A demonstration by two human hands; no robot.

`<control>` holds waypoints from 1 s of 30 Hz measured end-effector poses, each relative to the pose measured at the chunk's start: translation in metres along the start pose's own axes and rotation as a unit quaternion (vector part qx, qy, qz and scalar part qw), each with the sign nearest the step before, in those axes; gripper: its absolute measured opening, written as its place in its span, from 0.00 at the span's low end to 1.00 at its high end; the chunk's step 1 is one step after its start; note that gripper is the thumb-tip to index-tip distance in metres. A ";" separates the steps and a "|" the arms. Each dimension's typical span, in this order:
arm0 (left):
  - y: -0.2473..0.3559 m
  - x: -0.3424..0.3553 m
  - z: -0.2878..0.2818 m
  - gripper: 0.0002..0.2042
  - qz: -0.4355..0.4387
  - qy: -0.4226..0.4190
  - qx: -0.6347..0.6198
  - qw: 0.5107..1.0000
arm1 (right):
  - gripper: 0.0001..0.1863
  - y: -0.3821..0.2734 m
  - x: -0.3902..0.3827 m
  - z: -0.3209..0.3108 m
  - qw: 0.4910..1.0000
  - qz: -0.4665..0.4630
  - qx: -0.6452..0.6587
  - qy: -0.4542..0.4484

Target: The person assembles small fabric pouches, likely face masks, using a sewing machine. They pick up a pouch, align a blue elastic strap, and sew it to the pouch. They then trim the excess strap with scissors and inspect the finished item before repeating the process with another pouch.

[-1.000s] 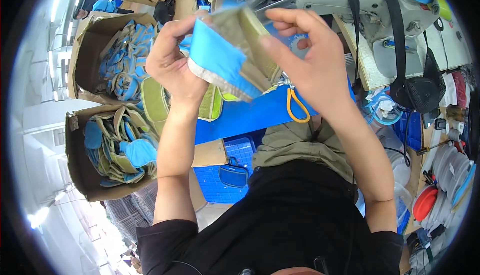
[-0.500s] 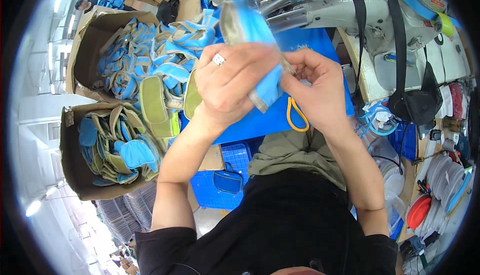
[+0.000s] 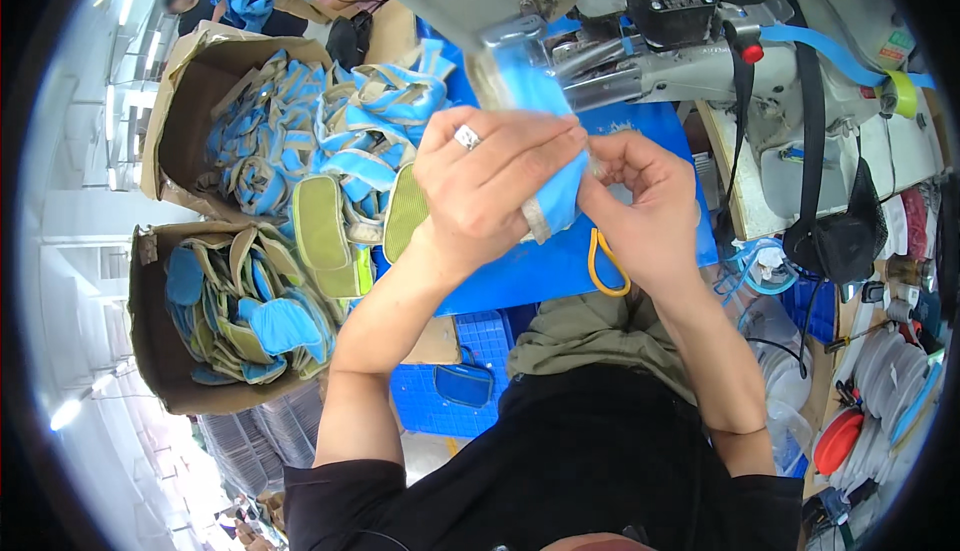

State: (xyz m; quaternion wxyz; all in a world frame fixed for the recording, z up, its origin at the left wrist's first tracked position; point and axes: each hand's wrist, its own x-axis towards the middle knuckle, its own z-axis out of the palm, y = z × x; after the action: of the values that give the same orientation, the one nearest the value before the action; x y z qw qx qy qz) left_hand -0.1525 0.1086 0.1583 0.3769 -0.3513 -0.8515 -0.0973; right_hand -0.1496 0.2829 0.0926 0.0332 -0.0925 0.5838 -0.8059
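In the middle, over the blue work surface (image 3: 480,286), my left hand (image 3: 490,166) is closed round a blue fabric band (image 3: 560,196) with beige edging. The upper end of the band is blurred, close below the sewing machine's metal parts. My right hand (image 3: 645,201) pinches the band's right edge between thumb and fingers; the fingertips partly hide that spot. Just under the right hand shows a yellow-orange loop handle (image 3: 608,263); whether the hand holds it I cannot tell. A green padded piece (image 3: 405,213) lies beside my left wrist.
The sewing machine (image 3: 650,76) stands across the far side. Two cardboard boxes are at left: the upper box (image 3: 175,116) with blue-beige bands spilling out, the lower box (image 3: 150,321) with green and blue pieces. A blue crate (image 3: 420,391) sits below. Another person (image 3: 195,11) is far left.
The whole view has shifted, so everything sits lower and slightly to the right. Both hands keep their hold on the blue band, and my right fingers are still at its edge.
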 end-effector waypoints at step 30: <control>0.011 -0.026 -0.041 0.21 -0.198 0.072 -0.064 0.975 | 0.11 -0.099 -0.022 -0.050 0.954 -0.210 -0.211 0.026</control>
State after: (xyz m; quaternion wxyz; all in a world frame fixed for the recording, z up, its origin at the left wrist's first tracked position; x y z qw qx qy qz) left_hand -0.1094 0.0856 0.1670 0.3873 -0.1910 -0.8670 -0.2489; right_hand -0.1320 0.3646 0.1689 -0.1724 -0.1970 0.7086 -0.6552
